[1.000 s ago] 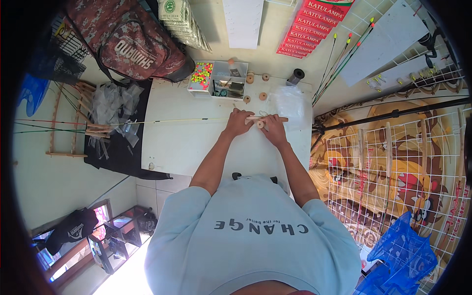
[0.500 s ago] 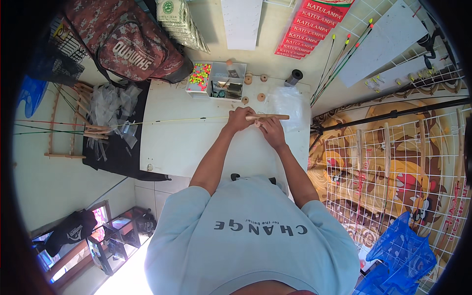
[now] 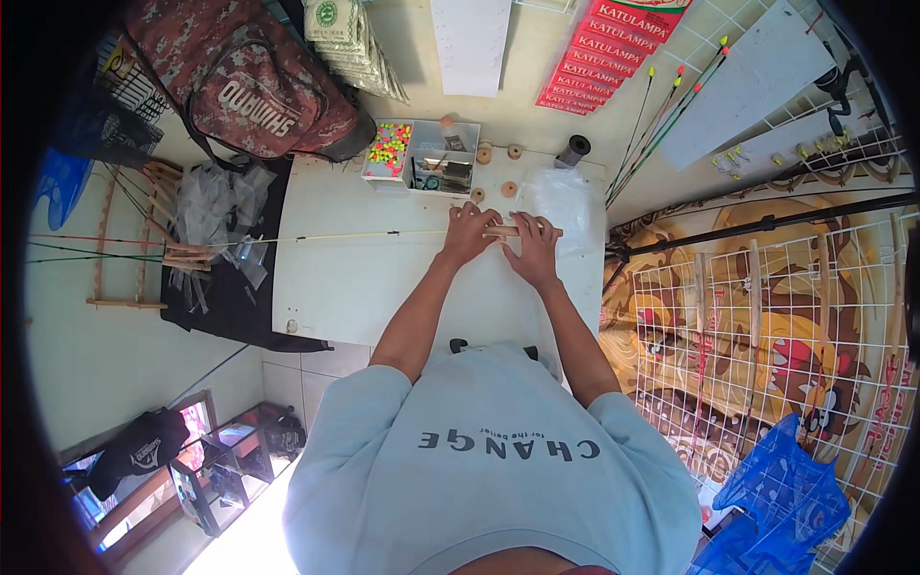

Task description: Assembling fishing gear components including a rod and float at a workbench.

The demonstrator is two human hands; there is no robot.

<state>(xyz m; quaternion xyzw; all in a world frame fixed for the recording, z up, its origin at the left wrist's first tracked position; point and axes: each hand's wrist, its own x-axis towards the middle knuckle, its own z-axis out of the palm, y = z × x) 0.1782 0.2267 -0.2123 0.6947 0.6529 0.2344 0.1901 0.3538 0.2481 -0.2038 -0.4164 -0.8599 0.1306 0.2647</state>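
Note:
A thin, pale yellow fishing rod (image 3: 350,235) with dark bindings runs leftward from my hands, held just over the white table (image 3: 383,287). Its light wooden handle (image 3: 499,230) lies crosswise in front of me. My left hand (image 3: 468,236) is closed round the handle's left end, where it meets the rod. Over the right part of the handle, my right hand (image 3: 535,249) has its fingers curled, with the handle's tip poking out beyond them. Exactly how the fingertips press on the wood is too small to make out.
A white divided box (image 3: 446,158) with bright beads stands at the back, beside several small wooden discs (image 3: 508,190). Right of these are a black spool (image 3: 575,149) and clear plastic bags (image 3: 565,206). More wooden handles (image 3: 189,254) and a camouflage bag (image 3: 259,86) are at left.
My right hand has shifted its grip, its fingers now curling over the handle's top and covering more of it. The handle has tilted slightly; my left hand stays nearly in place.

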